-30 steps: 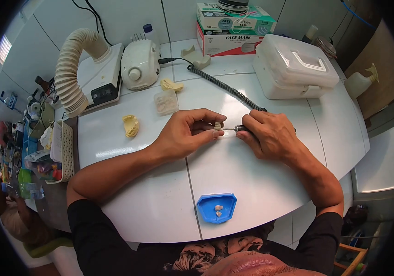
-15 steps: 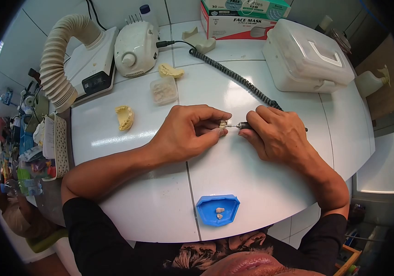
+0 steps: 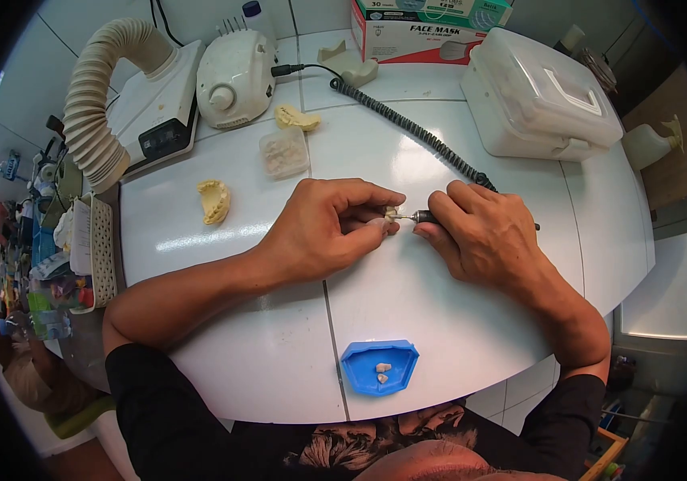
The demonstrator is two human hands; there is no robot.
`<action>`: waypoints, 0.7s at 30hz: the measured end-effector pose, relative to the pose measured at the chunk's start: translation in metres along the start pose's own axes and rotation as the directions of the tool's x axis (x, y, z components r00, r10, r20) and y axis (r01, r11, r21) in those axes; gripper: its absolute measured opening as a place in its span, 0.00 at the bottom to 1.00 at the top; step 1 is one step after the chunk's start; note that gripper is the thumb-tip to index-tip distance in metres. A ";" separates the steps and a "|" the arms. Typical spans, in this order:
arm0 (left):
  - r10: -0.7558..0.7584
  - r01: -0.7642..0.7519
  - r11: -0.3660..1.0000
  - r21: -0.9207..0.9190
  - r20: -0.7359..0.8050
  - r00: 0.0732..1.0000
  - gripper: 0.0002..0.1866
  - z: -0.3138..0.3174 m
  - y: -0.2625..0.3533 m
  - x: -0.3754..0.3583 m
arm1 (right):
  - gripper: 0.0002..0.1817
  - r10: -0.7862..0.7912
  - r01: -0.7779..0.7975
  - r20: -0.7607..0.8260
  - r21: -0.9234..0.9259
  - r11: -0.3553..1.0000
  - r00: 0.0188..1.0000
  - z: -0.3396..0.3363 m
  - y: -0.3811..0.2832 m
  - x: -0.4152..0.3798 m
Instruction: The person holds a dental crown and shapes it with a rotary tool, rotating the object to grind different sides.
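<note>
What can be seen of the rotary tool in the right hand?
The rotary tool has a dark, slim body and a thin, metallic-looking bit. The right hand grips it and hides much of it. The bit points left toward the small pale piece in the left hand; whether they touch, I cannot tell.

On the white and red box [image 3: 408,46] it is written "FACE MASK" in dark letters; the line under this is too small for reading. The green box [image 3: 448,11] on top of it, cut by the upper edge, shows "30" and "Batik".
</note>
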State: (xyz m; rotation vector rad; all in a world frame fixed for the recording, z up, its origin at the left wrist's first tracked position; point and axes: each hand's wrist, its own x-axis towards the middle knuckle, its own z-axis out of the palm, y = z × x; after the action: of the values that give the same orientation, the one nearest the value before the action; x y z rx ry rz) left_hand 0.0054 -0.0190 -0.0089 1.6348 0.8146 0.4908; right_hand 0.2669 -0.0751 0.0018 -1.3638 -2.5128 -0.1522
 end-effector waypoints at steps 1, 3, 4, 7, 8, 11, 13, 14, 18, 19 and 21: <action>0.001 -0.001 1.000 0.007 0.000 1.000 0.19 0.000 0.001 0.000 | 0.17 0.000 0.000 0.000 -0.002 1.000 1.000 0.000 0.000 0.000; 0.002 -0.002 1.000 0.006 0.000 1.000 0.19 0.000 0.000 0.000 | 0.17 -0.001 0.001 -0.002 -0.003 1.000 1.000 0.001 -0.001 0.001; 0.004 -0.004 1.000 -0.001 0.001 1.000 0.19 0.000 -0.001 0.001 | 0.17 -0.002 0.002 -0.003 -0.003 1.000 1.000 0.002 -0.002 0.001; -0.008 0.008 1.000 -0.013 0.007 1.000 0.18 0.000 0.000 0.000 | 0.17 0.012 -0.012 0.007 -0.001 1.000 1.000 0.001 -0.003 0.001; -0.015 0.015 1.000 -0.015 0.009 1.000 0.18 -0.001 0.001 0.001 | 0.17 0.018 -0.018 0.013 -0.001 1.000 1.000 0.001 -0.003 0.001; -0.027 0.027 0.999 -0.024 0.021 0.999 0.18 -0.001 0.000 0.001 | 0.16 0.029 -0.029 0.025 0.014 0.999 0.999 -0.002 -0.003 0.000; -0.026 0.027 0.999 -0.021 0.022 0.999 0.18 -0.001 0.001 0.001 | 0.16 0.028 -0.029 0.026 0.013 1.000 0.999 -0.002 -0.002 0.000; -0.026 0.027 0.999 -0.020 0.022 0.999 0.18 -0.001 0.002 0.001 | 0.16 0.028 -0.028 0.027 0.013 1.000 0.999 -0.001 -0.001 0.000; -0.019 0.020 0.999 -0.028 0.024 1.000 0.18 -0.002 -0.001 0.001 | 0.16 0.026 -0.026 0.028 0.006 1.000 0.999 -0.003 -0.001 0.000; -0.024 0.025 0.999 -0.030 0.026 0.999 0.18 -0.002 0.000 0.001 | 0.16 0.025 -0.025 0.028 0.006 1.000 0.999 -0.003 -0.001 -0.001; -0.020 0.021 0.999 -0.030 0.028 0.999 0.18 -0.002 0.000 0.001 | 0.16 0.027 -0.028 0.035 0.007 1.000 0.999 -0.003 -0.001 -0.001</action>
State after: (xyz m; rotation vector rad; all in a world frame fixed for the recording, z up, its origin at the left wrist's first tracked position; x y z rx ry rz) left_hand 0.0046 -0.0171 -0.0085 1.6005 0.7988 0.4633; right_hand 0.2675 -0.0769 0.0043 -1.4095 -2.5195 -0.1141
